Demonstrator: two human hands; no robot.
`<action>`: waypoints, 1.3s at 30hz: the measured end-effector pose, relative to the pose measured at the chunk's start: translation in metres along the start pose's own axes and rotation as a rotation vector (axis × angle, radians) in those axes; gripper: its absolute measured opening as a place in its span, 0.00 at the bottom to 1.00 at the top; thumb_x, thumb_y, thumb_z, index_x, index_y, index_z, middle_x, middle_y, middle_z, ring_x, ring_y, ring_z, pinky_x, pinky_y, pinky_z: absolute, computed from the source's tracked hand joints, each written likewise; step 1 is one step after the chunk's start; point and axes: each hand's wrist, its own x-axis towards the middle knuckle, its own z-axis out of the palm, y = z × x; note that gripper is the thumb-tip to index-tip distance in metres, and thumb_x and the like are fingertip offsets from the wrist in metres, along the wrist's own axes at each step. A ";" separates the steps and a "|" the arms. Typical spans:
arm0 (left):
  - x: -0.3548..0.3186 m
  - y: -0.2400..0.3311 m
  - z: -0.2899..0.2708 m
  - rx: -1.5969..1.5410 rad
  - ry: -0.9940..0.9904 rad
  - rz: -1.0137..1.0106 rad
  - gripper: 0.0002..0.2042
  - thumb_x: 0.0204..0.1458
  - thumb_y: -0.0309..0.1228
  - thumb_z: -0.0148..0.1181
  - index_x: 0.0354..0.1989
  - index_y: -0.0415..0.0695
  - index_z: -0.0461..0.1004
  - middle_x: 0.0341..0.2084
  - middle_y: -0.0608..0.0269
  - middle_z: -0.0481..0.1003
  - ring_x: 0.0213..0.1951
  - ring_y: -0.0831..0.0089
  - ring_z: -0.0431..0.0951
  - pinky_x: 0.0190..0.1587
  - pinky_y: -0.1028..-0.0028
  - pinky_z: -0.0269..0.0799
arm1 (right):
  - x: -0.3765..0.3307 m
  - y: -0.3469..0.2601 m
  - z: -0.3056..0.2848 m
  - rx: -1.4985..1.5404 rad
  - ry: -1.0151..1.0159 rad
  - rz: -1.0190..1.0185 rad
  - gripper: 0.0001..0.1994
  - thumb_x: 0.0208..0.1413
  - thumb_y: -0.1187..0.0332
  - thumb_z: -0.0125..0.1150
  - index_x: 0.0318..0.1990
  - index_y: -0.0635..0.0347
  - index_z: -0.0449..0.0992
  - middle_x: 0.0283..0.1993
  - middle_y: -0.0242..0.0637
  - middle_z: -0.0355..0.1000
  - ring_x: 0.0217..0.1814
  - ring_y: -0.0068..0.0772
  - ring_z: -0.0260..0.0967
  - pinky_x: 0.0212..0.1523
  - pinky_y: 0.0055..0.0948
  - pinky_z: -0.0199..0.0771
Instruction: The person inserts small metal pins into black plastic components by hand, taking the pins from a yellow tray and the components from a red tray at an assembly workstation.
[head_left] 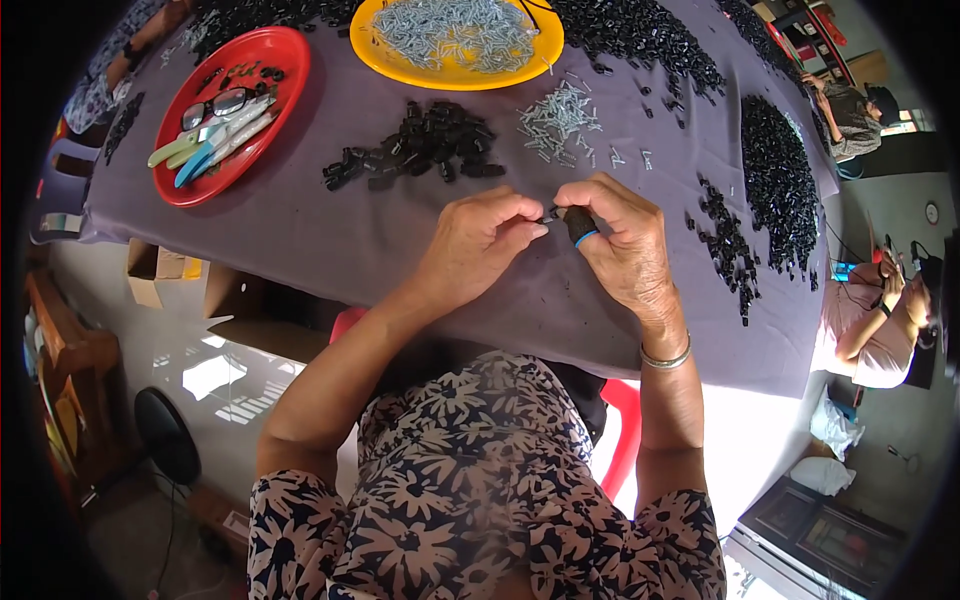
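The left hand (pixel 482 240) is pinching a small, dark, slim piece (pixel 547 219), material unclear, which is pointing rightward toward the adjacent right hand (pixel 628 245); whether those narrowly set fingertips are gripping it too, one cannot tell.

The cloth (pixel 600 330) is of a greyish purple colour. One plate (pixel 285 75) is red, the other plate (pixel 450 79) is bright yellow. The screws (pixel 560 120) are silver-grey, and the small parts (pixel 425 140) are black. The finger cover (pixel 577 221) is black with a blue band. The bracelet (pixel 667 360) is silvery, and the clothing (pixel 430 500) shows pale pink flowers on dark ground.
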 end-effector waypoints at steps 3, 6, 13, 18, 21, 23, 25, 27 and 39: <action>0.000 0.001 -0.001 0.008 0.000 -0.014 0.07 0.54 0.24 0.66 0.39 0.37 0.77 0.27 0.68 0.73 0.24 0.83 0.64 0.28 0.79 0.63 | 0.000 -0.003 -0.002 -0.019 0.004 0.016 0.19 0.37 0.90 0.51 0.39 0.65 0.76 0.33 0.38 0.73 0.36 0.33 0.74 0.40 0.23 0.72; 0.001 0.006 -0.002 0.016 -0.016 -0.056 0.08 0.52 0.25 0.65 0.38 0.37 0.77 0.28 0.57 0.76 0.28 0.67 0.76 0.32 0.71 0.71 | -0.001 0.000 -0.002 -0.026 0.004 0.000 0.19 0.36 0.90 0.52 0.39 0.65 0.76 0.33 0.38 0.73 0.36 0.33 0.74 0.41 0.23 0.72; 0.001 0.007 -0.001 0.019 -0.022 -0.075 0.07 0.52 0.24 0.65 0.38 0.36 0.77 0.28 0.57 0.75 0.27 0.68 0.75 0.32 0.71 0.71 | -0.004 0.001 0.005 -0.003 0.009 0.007 0.18 0.39 0.91 0.54 0.39 0.64 0.76 0.33 0.38 0.74 0.36 0.33 0.75 0.41 0.24 0.73; 0.000 0.005 -0.002 0.047 -0.036 -0.091 0.07 0.51 0.24 0.65 0.37 0.36 0.76 0.27 0.58 0.74 0.26 0.69 0.74 0.31 0.71 0.69 | -0.007 0.002 0.011 -0.018 0.019 0.016 0.17 0.43 0.90 0.56 0.39 0.63 0.76 0.34 0.37 0.74 0.35 0.35 0.75 0.39 0.25 0.73; 0.000 0.006 -0.002 -0.002 -0.011 -0.096 0.07 0.51 0.24 0.65 0.37 0.37 0.76 0.26 0.58 0.74 0.26 0.69 0.74 0.31 0.71 0.70 | -0.009 0.003 0.013 -0.045 0.046 -0.025 0.17 0.42 0.90 0.57 0.39 0.62 0.76 0.34 0.37 0.74 0.35 0.35 0.75 0.37 0.26 0.74; 0.000 0.006 -0.001 -0.014 -0.009 -0.099 0.07 0.51 0.24 0.65 0.36 0.37 0.76 0.26 0.58 0.74 0.26 0.69 0.75 0.32 0.71 0.70 | -0.011 0.001 0.014 -0.117 0.054 -0.044 0.16 0.43 0.90 0.57 0.39 0.63 0.77 0.34 0.37 0.74 0.34 0.36 0.75 0.36 0.26 0.74; -0.001 0.006 0.000 -0.028 -0.012 -0.103 0.07 0.50 0.23 0.65 0.36 0.37 0.76 0.26 0.58 0.74 0.27 0.69 0.75 0.32 0.70 0.70 | -0.009 -0.005 0.015 -0.128 0.061 -0.078 0.16 0.42 0.90 0.58 0.39 0.63 0.77 0.34 0.37 0.74 0.34 0.34 0.75 0.35 0.25 0.73; 0.000 0.007 -0.001 0.016 -0.018 -0.084 0.07 0.50 0.23 0.65 0.36 0.37 0.76 0.26 0.57 0.74 0.27 0.68 0.76 0.32 0.71 0.71 | -0.008 -0.006 0.014 -0.139 0.067 -0.114 0.16 0.41 0.90 0.58 0.38 0.63 0.77 0.33 0.37 0.74 0.33 0.32 0.75 0.34 0.25 0.73; 0.000 -0.002 0.006 0.412 -0.042 0.161 0.13 0.38 0.22 0.69 0.33 0.41 0.75 0.30 0.60 0.73 0.35 0.59 0.75 0.40 0.62 0.71 | -0.015 0.009 0.022 -0.043 -0.053 -0.076 0.14 0.38 0.89 0.53 0.33 0.64 0.76 0.28 0.34 0.69 0.28 0.26 0.69 0.30 0.28 0.68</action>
